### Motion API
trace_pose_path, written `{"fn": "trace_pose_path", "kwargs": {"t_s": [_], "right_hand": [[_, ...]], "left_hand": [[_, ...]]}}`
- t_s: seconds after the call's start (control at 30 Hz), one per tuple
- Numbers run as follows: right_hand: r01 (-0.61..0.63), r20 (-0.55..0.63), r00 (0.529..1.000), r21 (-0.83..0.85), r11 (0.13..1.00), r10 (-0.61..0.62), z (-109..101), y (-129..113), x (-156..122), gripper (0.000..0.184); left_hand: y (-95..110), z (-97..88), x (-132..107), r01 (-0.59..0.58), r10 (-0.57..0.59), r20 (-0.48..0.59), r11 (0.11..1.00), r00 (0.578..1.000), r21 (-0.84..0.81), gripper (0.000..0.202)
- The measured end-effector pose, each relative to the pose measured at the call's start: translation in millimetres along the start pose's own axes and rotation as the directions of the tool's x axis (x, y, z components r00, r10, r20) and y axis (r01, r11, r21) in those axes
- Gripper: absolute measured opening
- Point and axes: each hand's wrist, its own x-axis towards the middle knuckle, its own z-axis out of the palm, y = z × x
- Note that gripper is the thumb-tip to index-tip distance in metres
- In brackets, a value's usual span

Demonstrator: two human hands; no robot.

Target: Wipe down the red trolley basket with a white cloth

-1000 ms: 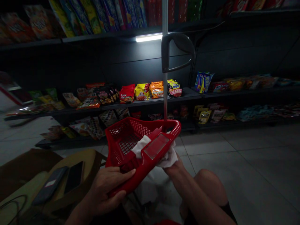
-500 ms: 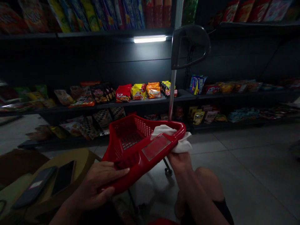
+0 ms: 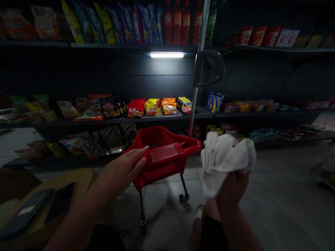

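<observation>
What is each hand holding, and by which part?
Right hand grips the white cloth by its lower end. Left hand holds nothing, fingers open at the rim of the red basket.

**Dim aisle, one strip of light**

A single white tube light (image 3: 166,54) under the upper shelf (image 3: 104,45) gives most of the light (it glares slightly). The white cloth (image 3: 227,157) shows brightest, while the lower foreground sinks into shadow. The corners bend and go soft.

Your left hand (image 3: 123,170) rests flat-fingered against the red trolley basket (image 3: 163,157) while your right hand (image 3: 231,188) grips a white cloth (image 3: 225,157).
</observation>
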Motion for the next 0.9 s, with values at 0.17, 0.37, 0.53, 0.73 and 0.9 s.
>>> {"fn": "trace_pose_path", "kwargs": {"t_s": [0.17,0.37,0.53,0.73,0.9], "right_hand": [[0.598,0.559,0.801,-0.759,0.257,-0.212,31,-14,71,0.013],[0.673,0.634,0.740,-0.688,-0.272,0.225,36,-25,145,0.041],[0.672,0.617,0.735,-0.718,-0.181,0.281,26,-38,171,0.053],[0.664,0.667,0.703,-0.740,-0.109,-0.246,31,34,91,0.029],[0.781,0.770,0.624,-0.606,0.151,-0.136,16,31,83,0.037]], "left_hand": [[35,31.0,47,0.080,-0.089,0.080,0.992,0.993,0.102,0.057],[28,45.0,63,0.066,-0.087,0.096,0.976,0.992,0.209,0.057],[33,44.7,65,0.094,-0.119,0.096,0.969,0.988,0.229,0.056],[35,45.3,60,0.161,-0.180,0.046,0.949,0.982,0.271,0.052],[17,39.2,50,0.056,-0.073,0.051,0.957,0.996,0.285,0.052]]}}
